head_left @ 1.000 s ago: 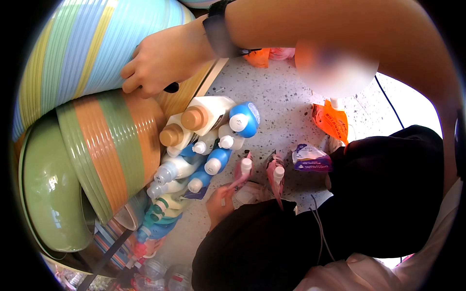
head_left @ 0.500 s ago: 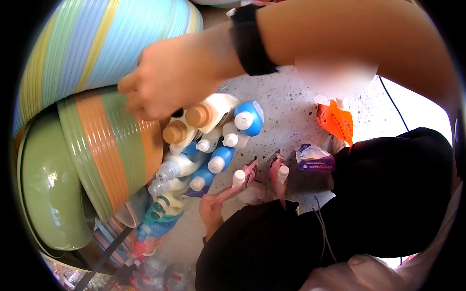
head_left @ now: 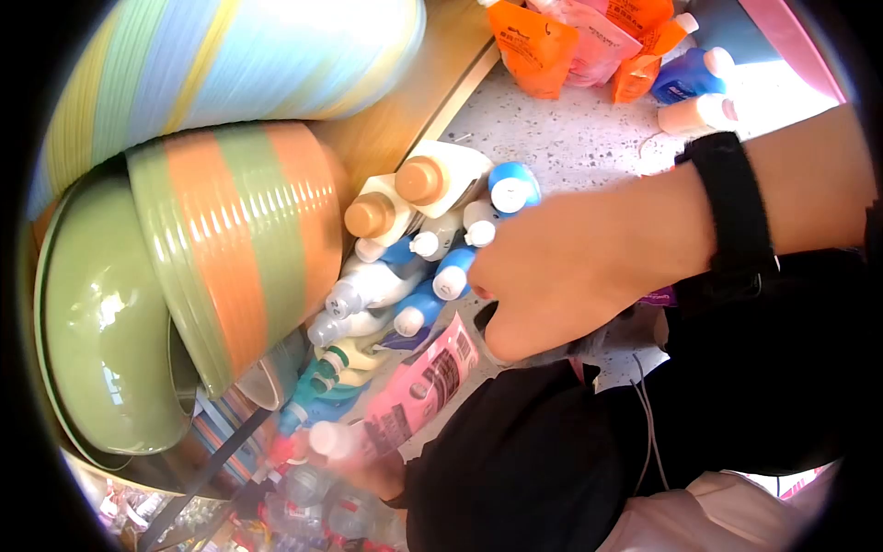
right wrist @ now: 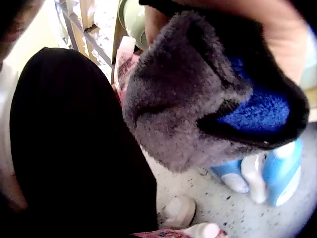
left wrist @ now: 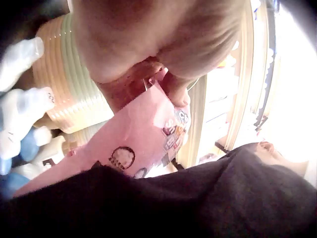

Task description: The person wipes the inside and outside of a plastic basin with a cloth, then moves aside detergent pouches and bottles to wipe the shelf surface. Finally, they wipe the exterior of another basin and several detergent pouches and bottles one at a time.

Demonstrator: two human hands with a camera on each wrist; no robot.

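Note:
In the head view my left hand (head_left: pixel 372 474) grips a pink pouch (head_left: pixel 428 386) near its white cap (head_left: pixel 331 442); the pouch lies tilted. In the left wrist view the fingers of my left hand (left wrist: pixel 158 44) pinch the pink pouch (left wrist: pixel 129 134). My right hand (head_left: pixel 579 267), fingers curled, is above the floor beside the blue and white bottles (head_left: pixel 452 274). A dark bit shows under its fingers. The right wrist view shows a fuzzy grey cloth (right wrist: pixel 168 94) with blue inside and a black edge, held by my right hand (right wrist: pixel 282 29).
Stacked striped pots (head_left: pixel 248 239) and a green bowl (head_left: pixel 106 340) stand at the left. Bottles with tan caps (head_left: pixel 446 175) crowd beside them. Orange pouches (head_left: pixel 533 51) and a blue bottle (head_left: pixel 685 78) stand at the back on the speckled floor (head_left: pixel 570 138).
My right hand has moved right and down, away from the striped pots. My left hand has carried the pink pouch left and down, its cap turned toward the lower left. The head view has shifted.

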